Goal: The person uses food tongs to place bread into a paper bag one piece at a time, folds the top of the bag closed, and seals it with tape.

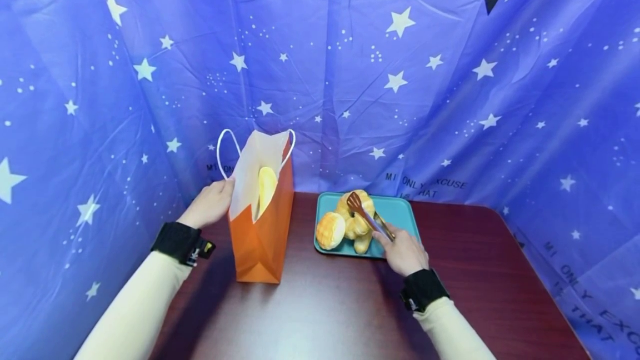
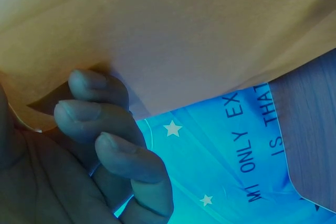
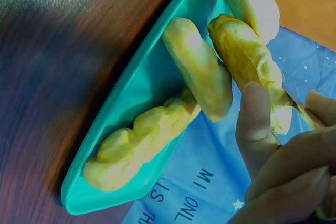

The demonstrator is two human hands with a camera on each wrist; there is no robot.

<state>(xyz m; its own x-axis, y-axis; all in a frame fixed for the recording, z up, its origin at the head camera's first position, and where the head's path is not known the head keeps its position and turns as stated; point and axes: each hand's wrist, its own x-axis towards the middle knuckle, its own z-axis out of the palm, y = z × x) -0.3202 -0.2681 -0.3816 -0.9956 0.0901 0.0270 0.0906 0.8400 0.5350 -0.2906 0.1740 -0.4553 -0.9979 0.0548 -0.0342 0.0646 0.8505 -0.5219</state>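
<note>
My left hand point(image 1: 210, 203) grips the upper left edge of an upright orange paper bag point(image 1: 264, 243). Its curled fingers point(image 2: 100, 111) show against the paper in the left wrist view. A long yellow bread point(image 1: 267, 185) stands inside the bag's mouth. In my right hand point(image 1: 406, 251) is a pair of tongs point(image 1: 372, 220) with brown slotted tips, reaching over breads on a teal tray point(image 1: 397, 210). A round bun point(image 1: 330, 230) lies at the tray's left. The right wrist view shows a twisted bread point(image 3: 139, 145), a smooth roll point(image 3: 199, 72) and a browner curved bread point(image 3: 244, 51) by the tongs.
Two white handles point(image 1: 227, 151) rise from the bag, left of the tray. Both stand on a dark red-brown table point(image 1: 330, 304), whose right edge slants toward the front. A blue star-patterned curtain point(image 1: 320, 71) hangs behind and along both sides.
</note>
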